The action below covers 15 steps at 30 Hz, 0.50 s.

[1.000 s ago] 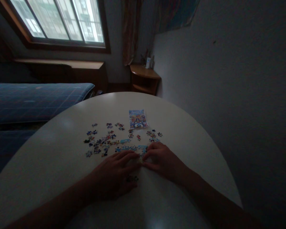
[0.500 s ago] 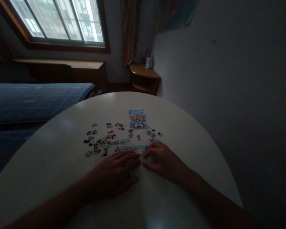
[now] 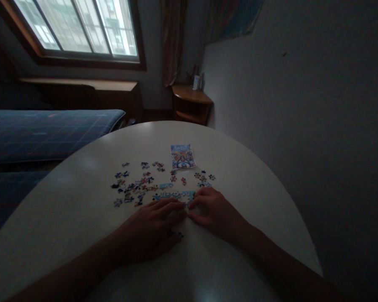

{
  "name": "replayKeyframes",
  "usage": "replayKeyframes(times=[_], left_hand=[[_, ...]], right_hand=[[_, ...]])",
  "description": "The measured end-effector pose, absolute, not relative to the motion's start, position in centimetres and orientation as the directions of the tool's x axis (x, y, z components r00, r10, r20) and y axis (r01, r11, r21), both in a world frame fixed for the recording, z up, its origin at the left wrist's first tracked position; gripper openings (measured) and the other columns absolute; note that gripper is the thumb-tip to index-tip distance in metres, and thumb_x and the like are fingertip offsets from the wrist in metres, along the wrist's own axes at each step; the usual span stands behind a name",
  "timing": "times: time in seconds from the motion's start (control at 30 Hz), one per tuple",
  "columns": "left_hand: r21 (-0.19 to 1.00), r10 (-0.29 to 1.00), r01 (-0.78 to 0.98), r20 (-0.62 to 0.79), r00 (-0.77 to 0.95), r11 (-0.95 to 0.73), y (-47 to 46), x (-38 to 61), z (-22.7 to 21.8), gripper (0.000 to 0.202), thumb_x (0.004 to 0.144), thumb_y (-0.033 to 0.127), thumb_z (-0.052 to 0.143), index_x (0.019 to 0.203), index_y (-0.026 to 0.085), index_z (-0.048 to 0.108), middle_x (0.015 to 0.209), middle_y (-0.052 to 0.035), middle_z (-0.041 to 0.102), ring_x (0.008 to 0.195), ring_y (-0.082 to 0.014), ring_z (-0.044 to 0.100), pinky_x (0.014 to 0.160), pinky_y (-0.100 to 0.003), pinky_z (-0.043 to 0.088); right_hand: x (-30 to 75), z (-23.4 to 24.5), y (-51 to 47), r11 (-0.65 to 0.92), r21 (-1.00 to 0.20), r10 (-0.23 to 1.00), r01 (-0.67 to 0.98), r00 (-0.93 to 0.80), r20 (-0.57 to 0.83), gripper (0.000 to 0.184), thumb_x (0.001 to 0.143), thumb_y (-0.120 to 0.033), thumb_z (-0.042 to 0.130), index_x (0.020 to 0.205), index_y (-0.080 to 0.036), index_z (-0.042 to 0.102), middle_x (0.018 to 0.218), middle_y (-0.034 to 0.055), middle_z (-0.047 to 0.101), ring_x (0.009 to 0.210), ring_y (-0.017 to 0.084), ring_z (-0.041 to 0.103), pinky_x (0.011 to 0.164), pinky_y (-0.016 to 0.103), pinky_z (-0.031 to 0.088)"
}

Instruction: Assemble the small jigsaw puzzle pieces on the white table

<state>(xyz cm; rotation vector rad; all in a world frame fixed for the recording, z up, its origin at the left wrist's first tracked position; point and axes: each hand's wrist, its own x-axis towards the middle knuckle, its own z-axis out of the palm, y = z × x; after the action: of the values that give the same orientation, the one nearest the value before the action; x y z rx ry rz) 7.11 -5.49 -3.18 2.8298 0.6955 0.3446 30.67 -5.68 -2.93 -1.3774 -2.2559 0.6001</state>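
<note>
Palm down near the table's middle, my left hand (image 3: pixel 156 222) has its fingers stretched out, the fingertips resting by the lower edge of a joined strip of light-blue puzzle pieces (image 3: pixel 170 195). My right hand (image 3: pixel 212 212) is curled, thumb and forefinger pinched on a small puzzle piece (image 3: pixel 187 205) at the strip's right end. Most of that piece is hidden by the fingers. Another couple of loose pieces (image 3: pixel 180 235) lie partly under my left thumb. A pile of mixed loose puzzle pieces (image 3: pixel 135 186) spreads out beyond my left hand.
The white round table (image 3: pixel 239 167) bears a printed picture sheet or packet (image 3: pixel 182 156) past the pieces. More loose pieces (image 3: pixel 201 177) lie right of centre. A bed (image 3: pixel 50 132) stands on the left, a corner shelf (image 3: pixel 190 94) behind, and a wall (image 3: pixel 302 105) on the right.
Both hands stay almost where they were, with the right fingers still at the same piece. The view has shifted very slightly.
</note>
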Motion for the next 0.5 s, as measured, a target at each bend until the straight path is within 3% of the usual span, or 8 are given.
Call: replayKeyframes(times=[0.5], left_hand=[[0.299,0.477,0.411,0.191,0.858,-0.861,-5.40,7.11,-3.20,0.049,0.089,0.027,0.057,0.137,0.020,0.046,0.138,-0.0113,0.055,0.132,-0.0294,0.048,0.105,-0.047,0.048]], right_hand=[[30.68,-3.16,-5.38,0.434,-0.548,0.893,0.715,-0.420,0.160,0.015,0.073,-0.020,0.079,0.086,-0.021,0.071,0.095,0.0048,0.067,0.096,0.022,0.061,0.088,0.038,0.046]])
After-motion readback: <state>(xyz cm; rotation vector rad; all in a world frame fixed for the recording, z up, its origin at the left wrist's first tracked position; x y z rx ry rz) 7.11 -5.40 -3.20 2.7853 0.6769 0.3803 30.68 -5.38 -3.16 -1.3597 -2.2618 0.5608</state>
